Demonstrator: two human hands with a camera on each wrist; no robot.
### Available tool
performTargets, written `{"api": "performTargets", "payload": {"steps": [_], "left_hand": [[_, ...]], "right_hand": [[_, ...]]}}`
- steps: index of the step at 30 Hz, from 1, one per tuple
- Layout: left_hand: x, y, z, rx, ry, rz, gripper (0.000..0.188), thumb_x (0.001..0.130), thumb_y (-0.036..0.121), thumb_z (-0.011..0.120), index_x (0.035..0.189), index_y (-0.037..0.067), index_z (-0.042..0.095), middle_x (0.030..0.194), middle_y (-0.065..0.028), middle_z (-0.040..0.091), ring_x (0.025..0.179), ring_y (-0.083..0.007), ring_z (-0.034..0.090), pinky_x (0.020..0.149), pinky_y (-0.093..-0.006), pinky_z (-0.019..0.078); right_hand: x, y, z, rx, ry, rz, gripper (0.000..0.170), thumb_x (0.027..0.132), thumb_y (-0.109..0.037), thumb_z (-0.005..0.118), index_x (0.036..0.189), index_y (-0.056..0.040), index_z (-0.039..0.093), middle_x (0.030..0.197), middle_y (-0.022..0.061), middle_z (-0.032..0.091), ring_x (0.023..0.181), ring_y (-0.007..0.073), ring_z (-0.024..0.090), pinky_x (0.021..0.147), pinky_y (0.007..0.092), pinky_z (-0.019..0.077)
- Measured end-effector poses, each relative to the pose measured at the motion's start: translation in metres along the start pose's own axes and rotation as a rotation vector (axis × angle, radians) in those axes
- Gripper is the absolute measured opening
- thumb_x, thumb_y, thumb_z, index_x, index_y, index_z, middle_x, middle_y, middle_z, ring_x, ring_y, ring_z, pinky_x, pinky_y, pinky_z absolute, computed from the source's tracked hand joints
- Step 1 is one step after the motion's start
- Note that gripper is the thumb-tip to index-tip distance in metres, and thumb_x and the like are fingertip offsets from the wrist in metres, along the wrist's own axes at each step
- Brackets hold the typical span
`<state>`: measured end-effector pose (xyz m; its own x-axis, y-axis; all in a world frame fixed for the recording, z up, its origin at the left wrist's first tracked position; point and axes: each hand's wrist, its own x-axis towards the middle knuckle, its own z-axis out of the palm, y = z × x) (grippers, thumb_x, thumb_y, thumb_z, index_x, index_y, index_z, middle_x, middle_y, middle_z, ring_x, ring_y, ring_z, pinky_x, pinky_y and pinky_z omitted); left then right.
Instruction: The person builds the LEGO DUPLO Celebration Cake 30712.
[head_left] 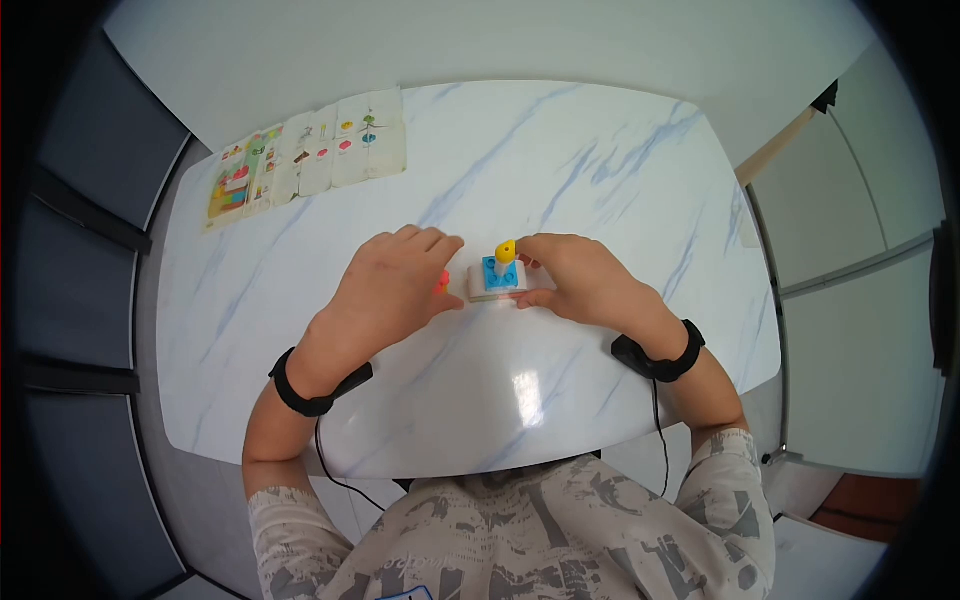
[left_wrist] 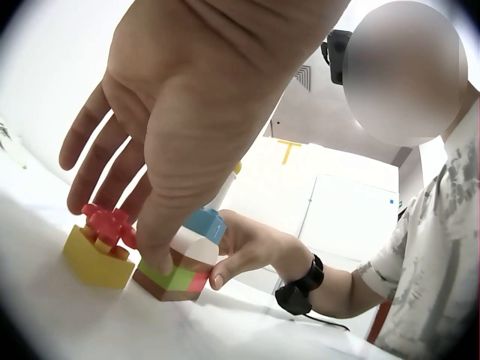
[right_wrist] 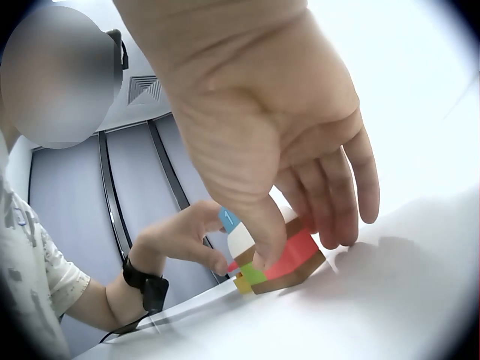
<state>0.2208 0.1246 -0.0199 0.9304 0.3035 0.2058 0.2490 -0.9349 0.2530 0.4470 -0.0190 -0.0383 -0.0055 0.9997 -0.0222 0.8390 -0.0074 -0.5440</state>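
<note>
A block stack (left_wrist: 180, 271) has brown, green and red lower parts, a white layer and a blue block (head_left: 493, 272); a yellow piece (head_left: 506, 251) tops it in the head view. Beside it sits a yellow block (left_wrist: 96, 259) bearing a red flower-shaped piece (left_wrist: 111, 225). My left hand (head_left: 395, 285) arches over that block, thumb and fingers apart. At the stack's right side is my right hand (head_left: 590, 280), thumb in front and fingers behind, loosely extended; firm contact cannot be told. In the right wrist view, the right thumb (right_wrist: 266, 232) hides part of the stack (right_wrist: 296, 259).
An illustrated paper sheet (head_left: 310, 155) lies at the back left of the marble-patterned table (head_left: 600, 130). Black wrist straps (head_left: 290, 390) with cables are on both arms. Dark panels stand left of the table, pale cabinets to the right.
</note>
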Motion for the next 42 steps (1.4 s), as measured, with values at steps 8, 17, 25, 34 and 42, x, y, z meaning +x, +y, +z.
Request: {"api": "performTargets", "payload": {"steps": [8, 17, 25, 34, 42], "left_hand": [[-0.001, -0.011, 0.003, -0.038, -0.273, -0.063, 0.040, 0.084, 0.020, 0.085, 0.120, 0.003, 0.075, 0.106, -0.0116, 0.074, 0.100, -0.0323, 0.071, 0.091, -0.0411, 0.0575], [0.009, -0.024, 0.008, -0.150, -0.191, -0.051, 0.041, 0.084, 0.012, 0.083, 0.122, 0.003, 0.072, 0.108, -0.0138, 0.074, 0.104, -0.0345, 0.070, 0.092, -0.0434, 0.0566], [0.008, -0.024, 0.008, -0.089, -0.113, -0.066, 0.059, 0.081, 0.021, 0.089, 0.134, 0.005, 0.066, 0.119, -0.0142, 0.072, 0.111, -0.0333, 0.069, 0.095, -0.0426, 0.0562], [-0.030, -0.044, -0.004, 0.075, -0.188, -0.147, 0.098, 0.069, 0.029, 0.097, 0.151, 0.003, 0.050, 0.154, -0.0180, 0.054, 0.141, -0.0375, 0.052, 0.115, -0.0451, 0.0459], [-0.040, -0.043, -0.001, 0.047, -0.290, -0.250, 0.093, 0.073, 0.030, 0.095, 0.152, 0.006, 0.052, 0.164, -0.0174, 0.045, 0.148, -0.0370, 0.047, 0.119, -0.0449, 0.0460]], "right_hand": [[0.007, 0.000, 0.001, -0.029, 0.045, -0.075, 0.046, 0.082, -0.029, 0.092, 0.115, -0.0027, 0.073, 0.101, 0.0144, 0.076, 0.094, 0.0327, 0.073, 0.083, 0.0406, 0.0570], [0.022, 0.003, 0.003, -0.094, 0.066, -0.050, 0.039, 0.083, -0.030, 0.090, 0.107, -0.0032, 0.076, 0.097, 0.0145, 0.077, 0.092, 0.0344, 0.074, 0.079, 0.0432, 0.0579], [0.028, 0.005, 0.003, -0.110, 0.032, 0.052, 0.041, 0.083, -0.031, 0.090, 0.107, -0.0013, 0.074, 0.099, 0.0143, 0.077, 0.093, 0.0330, 0.074, 0.079, 0.0430, 0.0581], [-0.011, 0.037, -0.010, -0.287, 0.012, 0.078, 0.101, 0.069, -0.036, 0.098, 0.149, 0.0019, 0.049, 0.153, 0.0236, 0.050, 0.142, 0.0394, 0.050, 0.114, 0.0455, 0.0468], [-0.010, 0.038, -0.007, -0.311, -0.056, 0.118, 0.108, 0.067, -0.036, 0.099, 0.154, 0.0025, 0.047, 0.162, 0.0272, 0.041, 0.150, 0.0411, 0.042, 0.119, 0.0481, 0.0428]]}}
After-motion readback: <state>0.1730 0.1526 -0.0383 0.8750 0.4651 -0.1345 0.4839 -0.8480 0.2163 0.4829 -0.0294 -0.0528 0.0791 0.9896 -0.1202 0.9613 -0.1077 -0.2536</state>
